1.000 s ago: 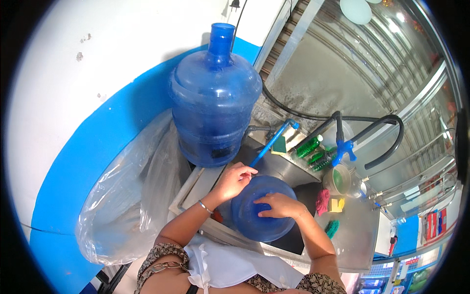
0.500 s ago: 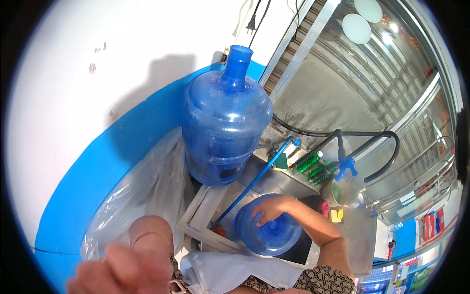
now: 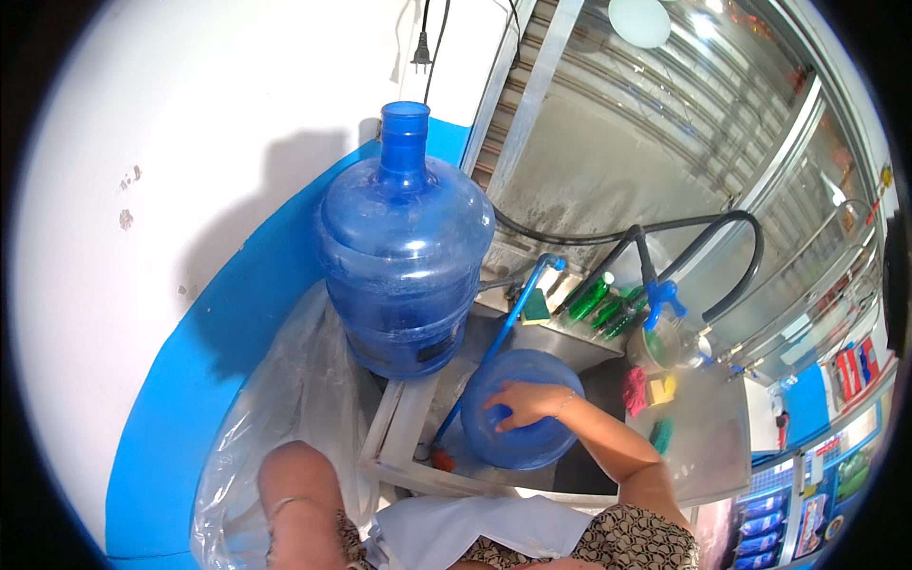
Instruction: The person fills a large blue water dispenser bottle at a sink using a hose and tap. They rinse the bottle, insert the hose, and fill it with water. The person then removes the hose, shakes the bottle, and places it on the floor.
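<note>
A round blue plastic water jug (image 3: 556, 446), seen end-on, sits in the metal sink (image 3: 608, 337). My right hand (image 3: 532, 404) reaches in from the right and rests on the jug's round face. Its thumb and fingers are spread apart on the plastic, not wrapped round it; the fingertips are hard to make out. At the lower left my left arm (image 3: 299, 480) is bent and raised, and its hand lies outside the picture. A larger-looking blue jug (image 3: 399, 228) stands upright, neck up, at the sink's back left corner.
A blue pipe (image 3: 503, 337) slants across the sink's left side. Behind stand green bottles (image 3: 594, 296), a sponge (image 3: 535, 307) and a blue-handled tap (image 3: 663, 302) with a black hose (image 3: 750, 275). Clear plastic sheeting (image 3: 285, 380) hangs at the left, near the wall.
My blurred left hand has left the picture at the lower left. The jug under my right hand has shifted its tilt, its face now smeared. The whole view has shifted slightly.
</note>
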`<state>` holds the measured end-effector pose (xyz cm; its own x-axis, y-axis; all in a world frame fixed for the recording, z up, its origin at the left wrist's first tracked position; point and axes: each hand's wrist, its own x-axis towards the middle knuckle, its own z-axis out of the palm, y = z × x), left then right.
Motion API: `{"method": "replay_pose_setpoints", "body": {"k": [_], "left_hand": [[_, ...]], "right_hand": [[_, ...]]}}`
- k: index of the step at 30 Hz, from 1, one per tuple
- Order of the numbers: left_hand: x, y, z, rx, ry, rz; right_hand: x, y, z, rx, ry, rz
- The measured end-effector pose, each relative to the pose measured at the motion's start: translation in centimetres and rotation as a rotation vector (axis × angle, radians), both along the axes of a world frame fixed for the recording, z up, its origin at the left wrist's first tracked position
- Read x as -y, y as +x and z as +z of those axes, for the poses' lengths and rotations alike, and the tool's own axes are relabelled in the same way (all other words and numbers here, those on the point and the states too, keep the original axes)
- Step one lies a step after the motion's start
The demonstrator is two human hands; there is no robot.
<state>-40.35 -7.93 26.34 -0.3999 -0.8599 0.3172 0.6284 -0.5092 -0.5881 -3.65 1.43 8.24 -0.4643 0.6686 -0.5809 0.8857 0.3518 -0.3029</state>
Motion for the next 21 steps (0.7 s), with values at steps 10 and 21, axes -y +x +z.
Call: {"method": "replay_pose_setpoints", "body": {"k": [10,21], "left_hand": [[-11.0,18.3,-26.5,-1.44,-2.386,-0.128],[-13.6,23.8,-32.3,-1.263,-2.405,-0.46]], "right_hand": [[6.6,6.7,0.1,-0.086,0.689,-0.694],[-0.1,3.6,10.1,-0.071,0.882,-0.486]]}}
